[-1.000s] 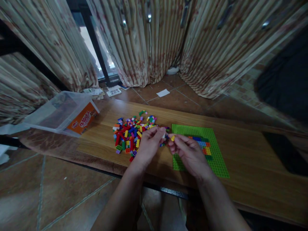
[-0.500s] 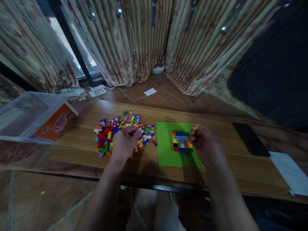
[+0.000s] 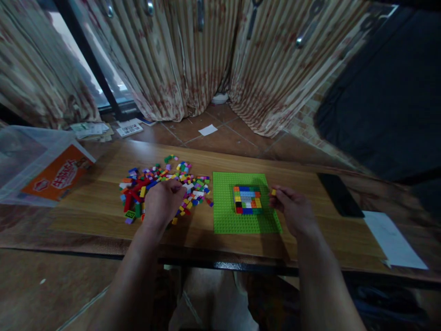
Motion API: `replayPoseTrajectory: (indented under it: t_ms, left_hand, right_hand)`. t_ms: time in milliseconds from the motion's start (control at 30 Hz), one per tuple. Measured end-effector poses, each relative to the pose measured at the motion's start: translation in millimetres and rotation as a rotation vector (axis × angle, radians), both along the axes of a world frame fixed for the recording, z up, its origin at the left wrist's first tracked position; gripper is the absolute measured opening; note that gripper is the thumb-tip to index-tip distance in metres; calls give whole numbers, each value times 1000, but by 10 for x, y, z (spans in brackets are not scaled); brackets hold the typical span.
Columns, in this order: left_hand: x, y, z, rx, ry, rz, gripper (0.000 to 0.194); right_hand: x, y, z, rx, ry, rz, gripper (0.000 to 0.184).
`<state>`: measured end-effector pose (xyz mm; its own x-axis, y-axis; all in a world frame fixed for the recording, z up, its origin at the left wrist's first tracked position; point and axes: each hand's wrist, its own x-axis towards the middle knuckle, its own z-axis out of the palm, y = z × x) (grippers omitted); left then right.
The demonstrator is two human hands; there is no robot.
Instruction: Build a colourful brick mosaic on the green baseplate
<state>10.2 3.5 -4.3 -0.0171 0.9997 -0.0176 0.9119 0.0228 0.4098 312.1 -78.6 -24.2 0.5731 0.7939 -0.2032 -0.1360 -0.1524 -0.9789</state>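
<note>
Two hands are at work over a wooden table [image 3: 93,207]. The right hand [image 3: 292,209] is closed in a pinch on a yellow brick [image 3: 274,192], gripped between thumb and fingers at the right edge of the green plate [image 3: 223,221]. The piece is small, which probably accounts for the fingertip hold; its outer end projects from the fingers toward the plate's middle. The left hand [image 3: 162,202] is at the near side of the pile [image 3: 198,193], fingers bent and tips drawn together. Whether it grips a brick cannot be told, since the tips merge with the loose pieces behind. The pile is spread to the left of the plate, with a narrow strip of wood between at its right end; this separation appears to keep loose pieces off the studs while leaving them within the left hand's reach. On the plate, right of its centre, stands the assembly [image 3: 247,201], a rectangular group of multicoloured bricks set close together, with white among the inner pieces. Its place between the hands seems to put it in reach of either. The tub [image 3: 58,174], with an orange label, sits at the table's left end; a black slab [image 3: 339,194] and a white sheet [image 3: 394,239] lie at the right, seemingly kept aside from both hands.
</note>
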Motion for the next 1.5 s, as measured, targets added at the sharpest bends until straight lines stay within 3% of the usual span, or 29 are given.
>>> replayPoseTrajectory:
  t_ms: [300,433,767,1167,1500]
  left_hand:
    - [-6,21,-22,-1,33,7,34]
    - [-19,13,-24,7,23,-3,34]
    - [-63,38,-60,6,0,19,34]
    - [-72,38,-38,-12,19,24,34]
    - [-77,39,-55,1,-4,15,34]
  right_hand:
    - [-108,-53,20,-100,-93,165,35]
    - [-185,-52,-46,-145,-318,233,31]
    - [-292,49,-72,-185,-792,190,18]
    - [-133,18,-113,-238,-714,170,28]
    - [-216,31,-100,-237,-757,226,26]
